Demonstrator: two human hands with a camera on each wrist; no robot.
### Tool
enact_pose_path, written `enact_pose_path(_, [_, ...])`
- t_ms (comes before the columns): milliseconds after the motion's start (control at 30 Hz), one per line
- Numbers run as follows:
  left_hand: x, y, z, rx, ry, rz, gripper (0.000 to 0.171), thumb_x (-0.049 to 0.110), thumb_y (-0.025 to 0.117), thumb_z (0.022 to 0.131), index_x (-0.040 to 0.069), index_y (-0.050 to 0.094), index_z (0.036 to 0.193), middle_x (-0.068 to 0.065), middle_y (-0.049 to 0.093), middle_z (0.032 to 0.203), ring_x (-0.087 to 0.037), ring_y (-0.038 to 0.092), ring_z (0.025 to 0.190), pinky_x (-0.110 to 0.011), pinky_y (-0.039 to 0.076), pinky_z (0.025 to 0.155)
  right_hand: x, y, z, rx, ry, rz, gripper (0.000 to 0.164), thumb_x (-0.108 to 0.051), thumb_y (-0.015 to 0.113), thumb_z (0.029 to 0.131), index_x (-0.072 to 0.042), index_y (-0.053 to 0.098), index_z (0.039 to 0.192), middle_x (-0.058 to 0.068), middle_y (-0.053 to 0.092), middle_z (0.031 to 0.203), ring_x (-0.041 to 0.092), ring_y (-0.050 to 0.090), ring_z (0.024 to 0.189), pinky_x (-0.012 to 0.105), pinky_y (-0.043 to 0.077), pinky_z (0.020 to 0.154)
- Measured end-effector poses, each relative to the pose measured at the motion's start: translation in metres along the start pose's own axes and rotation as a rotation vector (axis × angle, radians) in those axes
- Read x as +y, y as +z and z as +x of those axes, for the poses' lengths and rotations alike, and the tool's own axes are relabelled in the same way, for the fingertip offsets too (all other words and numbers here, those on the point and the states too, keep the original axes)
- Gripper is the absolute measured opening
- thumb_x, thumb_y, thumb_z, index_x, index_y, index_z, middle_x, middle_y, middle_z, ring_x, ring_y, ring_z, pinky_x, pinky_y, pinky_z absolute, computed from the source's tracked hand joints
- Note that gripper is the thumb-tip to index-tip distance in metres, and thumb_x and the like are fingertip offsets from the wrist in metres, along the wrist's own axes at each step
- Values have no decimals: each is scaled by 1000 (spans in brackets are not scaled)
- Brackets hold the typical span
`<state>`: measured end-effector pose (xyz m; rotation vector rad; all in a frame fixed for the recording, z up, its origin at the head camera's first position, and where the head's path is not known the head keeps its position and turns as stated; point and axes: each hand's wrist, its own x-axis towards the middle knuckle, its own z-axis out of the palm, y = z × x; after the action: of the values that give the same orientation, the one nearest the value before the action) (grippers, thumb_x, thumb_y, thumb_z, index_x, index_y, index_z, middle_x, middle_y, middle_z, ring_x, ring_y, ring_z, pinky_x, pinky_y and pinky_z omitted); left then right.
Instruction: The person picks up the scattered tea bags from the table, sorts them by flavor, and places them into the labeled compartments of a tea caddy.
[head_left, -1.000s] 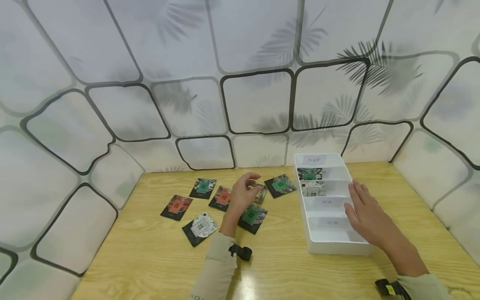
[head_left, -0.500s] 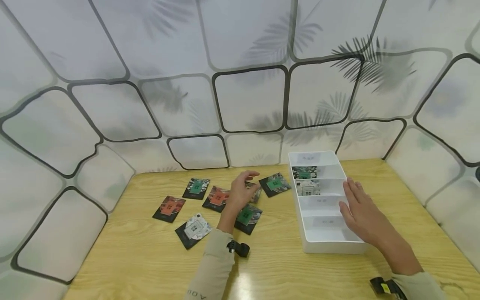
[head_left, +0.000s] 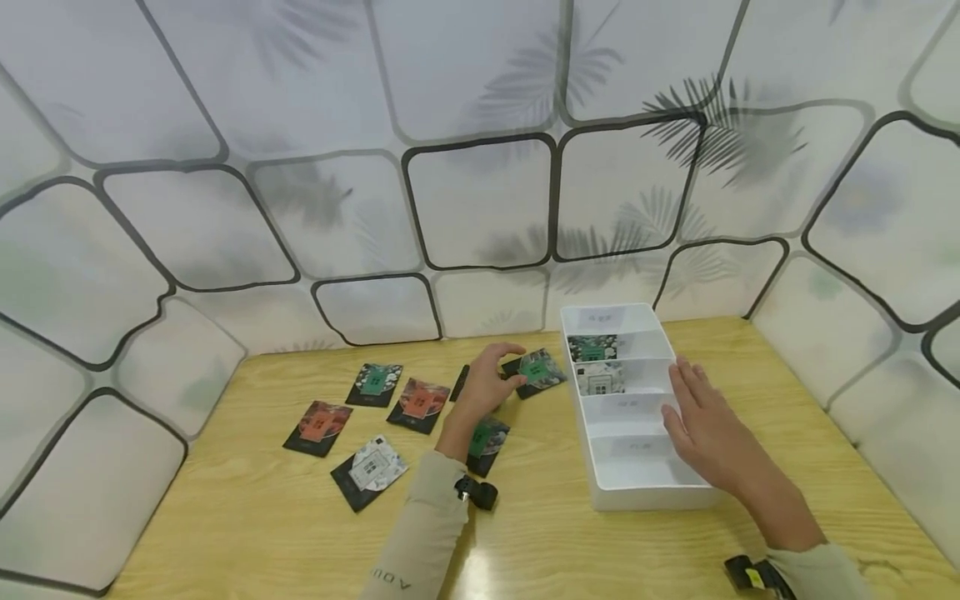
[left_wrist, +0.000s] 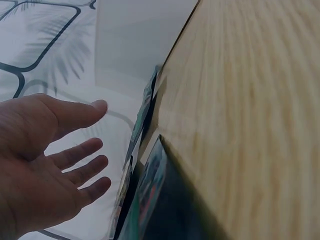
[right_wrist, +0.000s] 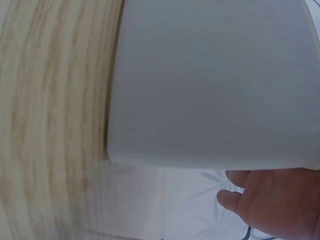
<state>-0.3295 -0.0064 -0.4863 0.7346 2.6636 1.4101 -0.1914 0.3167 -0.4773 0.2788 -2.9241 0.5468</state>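
Observation:
My left hand (head_left: 487, 387) hovers over flat dark packets on the table, thumb and fingers apart with nothing between them. Nearest its fingertips is a packet with a green label (head_left: 540, 371). Another green-labelled packet (head_left: 487, 442) lies beside the wrist, and one behind the hand is mostly hidden. In the left wrist view the packets (left_wrist: 146, 112) lie beyond the spread fingers. My right hand (head_left: 708, 429), fingers straight, rests against the right side of a white divided box (head_left: 656, 498). A green-labelled packet (head_left: 592, 347) and a white-labelled packet (head_left: 600, 378) stand in separate compartments.
Farther left lie two red-labelled packets, one outer (head_left: 318, 427) and one inner (head_left: 420, 405). A white-patterned packet (head_left: 371, 469) and another green-labelled packet (head_left: 375, 383) lie near them. A patterned wall covering (head_left: 480, 208) rises behind the wooden table (head_left: 247, 517).
My left hand has shifted right over the packets, towards the green-labelled one nearest the box. The right hand keeps its place at the box. The head view has turned slightly right.

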Motion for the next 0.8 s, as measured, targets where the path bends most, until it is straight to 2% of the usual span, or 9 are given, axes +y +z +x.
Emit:
enact_pose_path(100, [-1, 3, 5, -37, 14, 49, 45, 6, 73, 96, 4, 62, 139, -18, 46, 154, -38, 42, 142, -57, 41, 110, 0, 0, 0, 8, -3, -5, 65, -29, 36, 111, 12, 16, 158, 31, 11, 166, 50, 10, 152, 69, 19, 115])
enact_pose_path(267, [-1, 9, 13, -73, 13, 96, 44, 7, 72, 96, 6, 62, 140, -19, 43, 155, -39, 41, 143, -56, 40, 111, -2, -1, -1, -2, 8, -8, 66, -30, 36, 111, 11, 15, 159, 30, 10, 166, 49, 9, 153, 69, 19, 115])
enact_pose_path(500, [2, 13, 20, -102, 40, 165, 44, 7, 73, 96, 5, 62, 138, -17, 50, 149, -36, 47, 138, -52, 42, 110, -4, -2, -1, 7, 14, -26, 66, -30, 36, 111, 11, 17, 159, 29, 11, 167, 48, 10, 153, 69, 21, 115])
enact_pose_path(700, [2, 15, 20, -219, 13, 239, 46, 8, 72, 97, 5, 60, 141, -24, 40, 157, -41, 39, 144, -55, 39, 112, -5, -3, 0, -2, 11, -17, 65, -29, 37, 111, 12, 18, 158, 30, 12, 166, 50, 12, 152, 69, 21, 115])
enact_pose_path(800, [1, 16, 18, -243, 15, 251, 44, 6, 71, 97, 5, 60, 140, -25, 39, 157, -42, 39, 144, -57, 39, 111, -6, -3, -1, -7, 17, -17, 65, -28, 38, 111, 12, 18, 158, 30, 12, 166, 50, 13, 152, 69, 22, 114])
